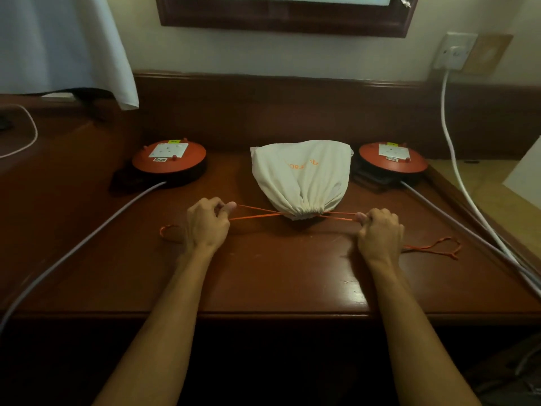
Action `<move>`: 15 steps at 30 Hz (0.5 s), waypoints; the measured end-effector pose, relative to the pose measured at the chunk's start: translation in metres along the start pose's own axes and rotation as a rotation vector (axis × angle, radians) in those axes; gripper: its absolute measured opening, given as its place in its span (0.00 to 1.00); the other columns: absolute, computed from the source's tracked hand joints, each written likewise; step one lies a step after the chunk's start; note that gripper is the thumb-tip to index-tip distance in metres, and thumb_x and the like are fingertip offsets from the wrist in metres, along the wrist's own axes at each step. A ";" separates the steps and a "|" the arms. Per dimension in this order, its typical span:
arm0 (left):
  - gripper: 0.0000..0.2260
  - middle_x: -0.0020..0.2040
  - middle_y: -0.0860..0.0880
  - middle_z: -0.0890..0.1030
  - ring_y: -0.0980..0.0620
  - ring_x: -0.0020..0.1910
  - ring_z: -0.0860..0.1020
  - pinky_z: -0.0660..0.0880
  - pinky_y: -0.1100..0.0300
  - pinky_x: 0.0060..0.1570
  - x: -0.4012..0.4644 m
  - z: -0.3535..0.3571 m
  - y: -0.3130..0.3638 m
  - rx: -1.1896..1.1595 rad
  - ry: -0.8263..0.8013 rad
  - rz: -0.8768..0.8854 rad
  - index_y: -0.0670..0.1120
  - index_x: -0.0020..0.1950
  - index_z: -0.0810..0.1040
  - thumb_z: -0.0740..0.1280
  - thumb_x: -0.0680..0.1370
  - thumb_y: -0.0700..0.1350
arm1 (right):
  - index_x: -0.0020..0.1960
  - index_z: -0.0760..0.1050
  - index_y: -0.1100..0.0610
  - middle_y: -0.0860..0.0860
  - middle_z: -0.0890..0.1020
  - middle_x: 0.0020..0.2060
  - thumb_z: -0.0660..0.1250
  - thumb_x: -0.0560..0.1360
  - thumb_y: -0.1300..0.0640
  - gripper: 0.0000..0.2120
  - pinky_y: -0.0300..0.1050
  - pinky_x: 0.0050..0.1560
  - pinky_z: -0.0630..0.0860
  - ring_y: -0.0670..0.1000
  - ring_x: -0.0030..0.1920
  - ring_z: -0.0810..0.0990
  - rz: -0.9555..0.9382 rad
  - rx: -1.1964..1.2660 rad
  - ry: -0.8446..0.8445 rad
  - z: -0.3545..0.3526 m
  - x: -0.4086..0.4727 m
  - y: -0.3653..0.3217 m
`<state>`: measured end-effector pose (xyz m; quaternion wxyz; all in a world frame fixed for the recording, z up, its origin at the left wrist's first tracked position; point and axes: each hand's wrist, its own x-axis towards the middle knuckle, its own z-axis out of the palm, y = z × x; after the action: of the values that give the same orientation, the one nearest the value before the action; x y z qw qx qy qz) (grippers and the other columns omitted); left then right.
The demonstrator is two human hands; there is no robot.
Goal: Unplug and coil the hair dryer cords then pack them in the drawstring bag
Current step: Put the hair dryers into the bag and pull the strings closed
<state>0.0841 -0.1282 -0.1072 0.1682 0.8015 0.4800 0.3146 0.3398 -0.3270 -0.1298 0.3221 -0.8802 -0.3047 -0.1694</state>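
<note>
Two bare forearms came up from the bottom of the frame onto the dark wooden table (292, 282). The left hand (206, 222) had its fingers curled, pinching the orange drawstring (257, 213) left of centre; the right hand (379, 230) gripped the same cord right of centre, fingers curled too. The cord ran taut between them, crossing at the cinched mouth of the white drawstring bag (301, 174), which sat bulging in the middle of the frame with its gathered mouth toward the camera. Loose cord ends lay on the table outside each hand. Either side of the bag sat a red round socket reel, one left (169, 159), one right (392, 161), each with a grey cable (87, 244) trailing toward the lower corners.
</note>
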 end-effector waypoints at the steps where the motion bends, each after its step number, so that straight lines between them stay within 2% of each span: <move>1: 0.15 0.52 0.49 0.77 0.51 0.48 0.75 0.68 0.59 0.41 0.000 0.002 0.000 0.032 -0.033 -0.009 0.49 0.54 0.79 0.62 0.82 0.59 | 0.46 0.78 0.62 0.58 0.79 0.46 0.65 0.80 0.56 0.09 0.53 0.50 0.66 0.59 0.48 0.73 -0.022 -0.026 -0.010 0.000 -0.001 0.000; 3: 0.15 0.59 0.49 0.76 0.48 0.56 0.76 0.71 0.48 0.57 0.001 0.004 0.001 0.075 -0.063 0.017 0.53 0.61 0.76 0.60 0.82 0.60 | 0.53 0.78 0.59 0.56 0.78 0.50 0.65 0.78 0.59 0.07 0.54 0.56 0.65 0.57 0.52 0.73 -0.110 -0.043 0.012 -0.003 -0.003 -0.002; 4: 0.16 0.62 0.49 0.75 0.48 0.62 0.75 0.67 0.44 0.65 -0.001 0.006 0.002 0.081 -0.070 0.064 0.54 0.64 0.75 0.60 0.82 0.60 | 0.57 0.78 0.58 0.55 0.77 0.54 0.65 0.76 0.59 0.11 0.53 0.59 0.63 0.56 0.56 0.72 -0.144 -0.030 0.028 -0.004 -0.005 -0.006; 5: 0.16 0.64 0.50 0.75 0.48 0.65 0.73 0.62 0.43 0.71 -0.004 0.009 0.006 0.070 -0.080 0.133 0.55 0.66 0.74 0.61 0.81 0.60 | 0.61 0.77 0.56 0.54 0.77 0.57 0.65 0.75 0.58 0.15 0.53 0.61 0.62 0.56 0.60 0.72 -0.179 -0.001 0.040 -0.005 -0.006 -0.011; 7: 0.18 0.65 0.52 0.75 0.51 0.67 0.72 0.58 0.44 0.74 -0.012 0.020 0.022 0.012 -0.156 0.265 0.56 0.68 0.73 0.62 0.80 0.61 | 0.64 0.76 0.55 0.53 0.77 0.61 0.64 0.74 0.54 0.19 0.51 0.63 0.59 0.55 0.64 0.71 -0.274 0.046 0.032 -0.004 -0.010 -0.027; 9: 0.19 0.62 0.53 0.78 0.52 0.64 0.74 0.62 0.48 0.71 -0.017 0.032 0.040 -0.012 -0.244 0.358 0.55 0.66 0.74 0.65 0.79 0.62 | 0.63 0.77 0.55 0.53 0.80 0.59 0.63 0.77 0.51 0.17 0.48 0.62 0.59 0.54 0.62 0.74 -0.374 0.063 -0.050 0.003 -0.014 -0.037; 12: 0.09 0.51 0.54 0.81 0.52 0.54 0.77 0.72 0.51 0.58 -0.015 0.043 0.054 -0.110 -0.295 0.355 0.53 0.55 0.80 0.71 0.78 0.54 | 0.64 0.75 0.57 0.52 0.83 0.53 0.66 0.80 0.53 0.14 0.44 0.54 0.60 0.54 0.54 0.77 -0.393 0.122 -0.180 0.011 -0.018 -0.038; 14: 0.04 0.46 0.54 0.83 0.55 0.48 0.79 0.76 0.55 0.51 -0.013 0.046 0.054 -0.235 -0.288 0.314 0.51 0.48 0.83 0.74 0.76 0.50 | 0.57 0.77 0.57 0.51 0.80 0.45 0.65 0.80 0.56 0.08 0.46 0.48 0.64 0.54 0.47 0.76 -0.379 0.170 -0.186 0.012 -0.018 -0.034; 15: 0.03 0.44 0.55 0.84 0.58 0.46 0.79 0.76 0.60 0.48 -0.014 0.045 0.053 -0.294 -0.270 0.294 0.50 0.46 0.84 0.75 0.76 0.48 | 0.52 0.78 0.57 0.49 0.78 0.42 0.65 0.80 0.57 0.04 0.47 0.46 0.67 0.53 0.44 0.75 -0.379 0.198 -0.168 0.012 -0.017 -0.033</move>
<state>0.1446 -0.1640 -0.1154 0.2979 0.8643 0.2807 0.2922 0.3069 -0.3066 -0.1323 0.3428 -0.7824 -0.5054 -0.1223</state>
